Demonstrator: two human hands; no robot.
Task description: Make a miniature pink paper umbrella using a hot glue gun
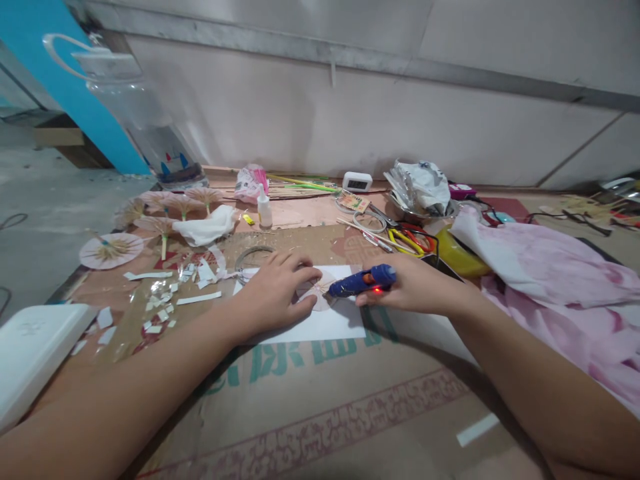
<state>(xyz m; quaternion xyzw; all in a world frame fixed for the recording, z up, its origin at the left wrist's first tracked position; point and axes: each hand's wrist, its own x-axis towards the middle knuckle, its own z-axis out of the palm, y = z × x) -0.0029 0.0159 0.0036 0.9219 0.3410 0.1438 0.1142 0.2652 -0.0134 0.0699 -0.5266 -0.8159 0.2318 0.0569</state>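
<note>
My right hand point(410, 283) is closed around a blue hot glue gun point(357, 281), whose small red light is lit. The nozzle points left and meets a small round paper disc point(327, 304) with thin sticks at its centre. Whether glue is coming out is too small to tell. My left hand point(280, 288) holds the disc from the left, thumb and forefinger on its near and far sides; part of it is hidden under the fingers. Beneath lies a white sheet of paper point(345, 327). Behind the left hand is a grey ring of wire point(253, 257).
Several small paper umbrellas point(113, 251) stand at the left, near cut paper scraps point(163, 313). A large water bottle point(150, 120), a glue bottle point(264, 208) and pliers point(405, 243) sit at the back. Pink cloth point(560, 267) lies at the right, a white box point(43, 353) at the left.
</note>
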